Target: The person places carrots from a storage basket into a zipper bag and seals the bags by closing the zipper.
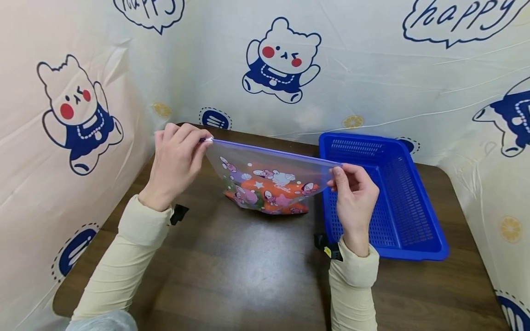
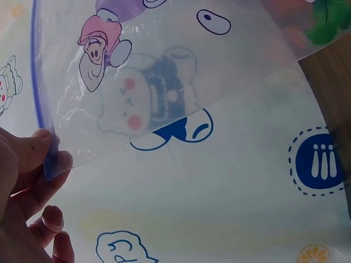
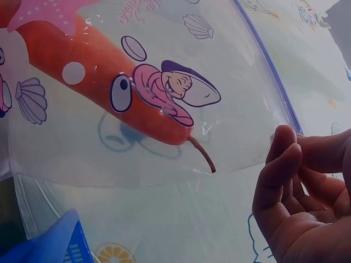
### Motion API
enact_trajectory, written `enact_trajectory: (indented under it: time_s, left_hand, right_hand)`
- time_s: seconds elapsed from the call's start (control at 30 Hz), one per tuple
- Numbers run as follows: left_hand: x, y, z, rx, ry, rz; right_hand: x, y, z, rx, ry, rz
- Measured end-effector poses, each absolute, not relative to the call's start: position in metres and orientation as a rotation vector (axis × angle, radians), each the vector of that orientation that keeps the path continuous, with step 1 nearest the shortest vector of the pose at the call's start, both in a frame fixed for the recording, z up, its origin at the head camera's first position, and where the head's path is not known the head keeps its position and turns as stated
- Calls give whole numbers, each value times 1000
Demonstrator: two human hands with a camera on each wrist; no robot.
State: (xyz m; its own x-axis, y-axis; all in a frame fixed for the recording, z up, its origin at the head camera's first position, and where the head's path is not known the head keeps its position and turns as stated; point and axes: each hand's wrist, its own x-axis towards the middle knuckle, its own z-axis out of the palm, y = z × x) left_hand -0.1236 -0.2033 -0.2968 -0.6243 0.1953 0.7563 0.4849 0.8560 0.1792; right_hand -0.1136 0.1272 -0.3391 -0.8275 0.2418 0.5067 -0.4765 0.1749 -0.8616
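A clear zip bag (image 1: 265, 161) with a purple-blue zip strip along its top and sea-cartoon prints hangs between both hands, its bottom low over the table. My left hand (image 1: 175, 161) pinches the left end of the strip, thumb against fingers, as the left wrist view also shows. At the other top corner, my right hand (image 1: 356, 197) pinches the strip's end between thumb and forefinger. Orange and green contents show through the plastic. In the right wrist view, one long orange piece like a carrot (image 3: 164, 129) tapers to a thin brown tip. The zip looks closed in the head view.
A blue slotted plastic basket (image 1: 383, 193) stands at the right, close beside the bag and right hand. Below is a dark wooden table (image 1: 232, 285). Printed cloth (image 1: 198, 55) with cartoon bears hangs behind and along the sides.
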Motion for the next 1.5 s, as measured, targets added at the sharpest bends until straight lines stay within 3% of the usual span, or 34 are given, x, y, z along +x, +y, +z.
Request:
enact_trajectory:
  time_s: [0.43,0.93,1.23,1.5]
  left_hand:
    - [-122,-214,-297,-480,-2274,-682]
    - [-134,-241,-344,-274,-2627,-1173]
    - [-137,-244,-374,-511,-2854,-1186]
    - [-136,-250,-374,-491,-2797,-1204]
  right_hand:
    - [-116,123,-342,206,-1951,1742]
    - [-109,115,-360,205,-2447,1588]
    - [-105,107,-374,181,-2612,1517]
    - [-109,101,-373,169,-2403,1648]
